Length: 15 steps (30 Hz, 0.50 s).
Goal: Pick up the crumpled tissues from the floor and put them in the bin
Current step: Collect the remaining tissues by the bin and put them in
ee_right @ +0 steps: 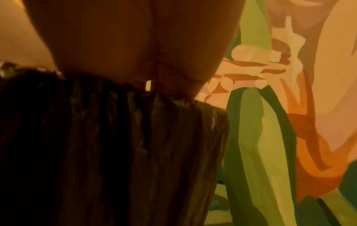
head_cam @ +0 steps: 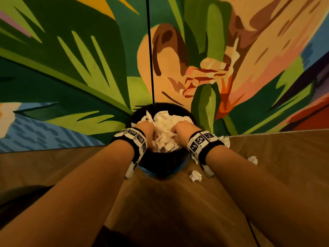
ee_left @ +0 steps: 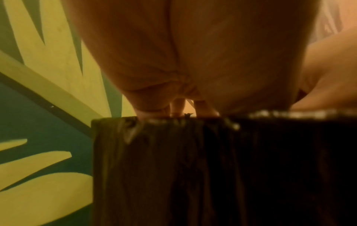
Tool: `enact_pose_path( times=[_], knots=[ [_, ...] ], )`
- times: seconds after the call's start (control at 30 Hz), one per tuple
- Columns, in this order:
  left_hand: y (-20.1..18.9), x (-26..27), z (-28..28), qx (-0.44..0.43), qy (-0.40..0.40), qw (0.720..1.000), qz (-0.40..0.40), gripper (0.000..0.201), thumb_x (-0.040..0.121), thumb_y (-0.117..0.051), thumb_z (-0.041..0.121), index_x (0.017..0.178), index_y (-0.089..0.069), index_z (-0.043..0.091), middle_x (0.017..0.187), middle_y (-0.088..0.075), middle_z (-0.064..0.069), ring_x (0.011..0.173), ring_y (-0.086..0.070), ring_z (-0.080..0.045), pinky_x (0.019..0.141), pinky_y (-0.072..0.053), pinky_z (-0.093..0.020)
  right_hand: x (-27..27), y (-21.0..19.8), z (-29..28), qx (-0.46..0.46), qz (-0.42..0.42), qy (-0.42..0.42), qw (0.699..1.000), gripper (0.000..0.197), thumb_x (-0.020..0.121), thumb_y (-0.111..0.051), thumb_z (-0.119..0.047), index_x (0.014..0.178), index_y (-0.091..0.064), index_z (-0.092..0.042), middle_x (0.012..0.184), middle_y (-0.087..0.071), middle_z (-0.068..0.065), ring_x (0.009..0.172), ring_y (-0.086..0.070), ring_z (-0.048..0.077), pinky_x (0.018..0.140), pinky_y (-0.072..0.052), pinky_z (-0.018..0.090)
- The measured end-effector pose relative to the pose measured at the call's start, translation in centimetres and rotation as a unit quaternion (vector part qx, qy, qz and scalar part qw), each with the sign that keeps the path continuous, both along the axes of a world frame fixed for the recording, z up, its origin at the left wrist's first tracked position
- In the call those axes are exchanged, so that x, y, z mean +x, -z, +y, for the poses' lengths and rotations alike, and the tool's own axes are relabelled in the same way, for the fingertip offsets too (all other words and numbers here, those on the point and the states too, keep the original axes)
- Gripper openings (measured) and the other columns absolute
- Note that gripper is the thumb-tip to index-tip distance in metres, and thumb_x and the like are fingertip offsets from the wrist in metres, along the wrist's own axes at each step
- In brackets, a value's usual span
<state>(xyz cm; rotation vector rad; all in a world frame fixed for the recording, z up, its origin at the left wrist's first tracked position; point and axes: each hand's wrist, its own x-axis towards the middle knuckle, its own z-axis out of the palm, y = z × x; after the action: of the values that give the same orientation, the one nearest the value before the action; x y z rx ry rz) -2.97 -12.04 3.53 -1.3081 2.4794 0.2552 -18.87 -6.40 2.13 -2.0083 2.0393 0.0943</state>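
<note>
A round bin [head_cam: 161, 164] with a black bag liner stands on the floor against the wall, heaped with white crumpled tissues [head_cam: 169, 122]. Both my hands are inside its mouth. My left hand [head_cam: 148, 133] digs into the left of the heap with its fingers curled down into the paper. My right hand [head_cam: 179, 131] has its fingers curled into the right of the heap. The wrist views show each palm above the bag's rim: left hand [ee_left: 185, 108] over the bin [ee_left: 193, 168], right hand [ee_right: 135, 45] over the bin [ee_right: 96, 137]; fingertips are hidden.
Loose tissue balls lie on the wooden floor: one [head_cam: 195, 176] right of the bin's base, one [head_cam: 253, 159] farther right, one [head_cam: 225, 141] by the wall, another [head_cam: 129, 172] under my left wrist. A painted mural wall [head_cam: 71, 77] rises right behind the bin.
</note>
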Motion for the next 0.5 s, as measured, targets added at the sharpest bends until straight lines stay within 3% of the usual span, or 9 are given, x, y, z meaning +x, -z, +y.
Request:
enact_pose_path(
  times=[0.03,0.1,0.23,0.3,0.37,0.43,0.5],
  knots=[
    [0.3,-0.1,0.0,0.002,-0.001,1.000,-0.006,0.047,0.073,-0.082,0.036,0.114,-0.070,0.018,0.115,-0.065,-0.005,0.103,-0.062,-0.022,0.089,-0.053,-0.032,0.0,0.3,0.1,0.008,-0.015,0.003,1.000,0.034,0.092,-0.055,-0.022,0.060,-0.044,-0.021,0.069,-0.047,0.003,0.079,-0.054,0.029,0.069,-0.040,0.032],
    [0.8,-0.4,0.0,0.007,0.002,1.000,-0.024,0.043,0.076,-0.080,0.035,0.114,-0.070,0.016,0.114,-0.066,-0.006,0.103,-0.062,-0.023,0.090,-0.053,-0.033,-0.1,0.9,0.3,0.011,-0.032,0.007,0.999,0.038,0.092,-0.050,-0.034,0.059,-0.045,-0.017,0.065,-0.050,0.006,0.070,-0.052,0.026,0.064,-0.040,0.032],
    [1.5,-0.8,0.0,0.025,0.014,0.998,-0.059,0.040,0.087,-0.069,0.036,0.121,-0.066,0.014,0.119,-0.064,-0.009,0.108,-0.061,-0.025,0.092,-0.052,-0.033,-0.3,1.8,0.3,0.050,-0.008,0.006,0.999,0.044,0.097,-0.032,-0.043,0.080,-0.057,-0.010,0.084,-0.058,0.009,0.080,-0.055,0.027,0.069,-0.043,0.036],
    [1.5,-0.8,-0.1,0.022,0.022,0.998,-0.053,0.039,0.089,-0.065,0.036,0.121,-0.065,0.013,0.120,-0.064,-0.011,0.108,-0.060,-0.026,0.089,-0.050,-0.033,-0.1,1.9,0.4,0.051,-0.009,-0.002,0.999,0.035,0.098,-0.037,-0.035,0.091,-0.060,-0.010,0.094,-0.059,0.010,0.091,-0.058,0.030,0.079,-0.048,0.038],
    [1.4,-0.6,0.0,0.021,0.017,0.998,-0.048,0.042,0.088,-0.066,0.034,0.124,-0.063,0.013,0.122,-0.063,-0.011,0.109,-0.060,-0.027,0.088,-0.049,-0.032,-0.2,1.7,0.4,0.034,-0.030,-0.008,0.999,0.023,0.094,-0.046,-0.026,0.082,-0.063,-0.016,0.094,-0.062,0.008,0.093,-0.060,0.030,0.081,-0.051,0.038],
    [1.0,-0.4,0.1,0.012,0.006,0.999,-0.036,0.042,0.087,-0.067,0.034,0.122,-0.064,0.011,0.117,-0.064,-0.010,0.106,-0.061,-0.027,0.087,-0.051,-0.034,-0.7,1.0,0.6,-0.008,-0.064,0.005,0.998,0.020,0.091,-0.053,-0.023,0.078,-0.067,-0.029,0.091,-0.065,-0.002,0.091,-0.060,0.023,0.079,-0.051,0.032],
    [0.4,-0.3,0.3,-0.008,0.000,1.000,-0.014,0.039,0.083,-0.069,0.038,0.110,-0.066,0.010,0.106,-0.065,-0.010,0.096,-0.061,-0.027,0.082,-0.054,-0.035,-1.2,0.1,0.8,-0.061,-0.091,0.024,0.994,0.017,0.089,-0.058,-0.028,0.099,-0.071,-0.035,0.098,-0.068,-0.009,0.092,-0.061,0.016,0.083,-0.053,0.032]
  ],
)
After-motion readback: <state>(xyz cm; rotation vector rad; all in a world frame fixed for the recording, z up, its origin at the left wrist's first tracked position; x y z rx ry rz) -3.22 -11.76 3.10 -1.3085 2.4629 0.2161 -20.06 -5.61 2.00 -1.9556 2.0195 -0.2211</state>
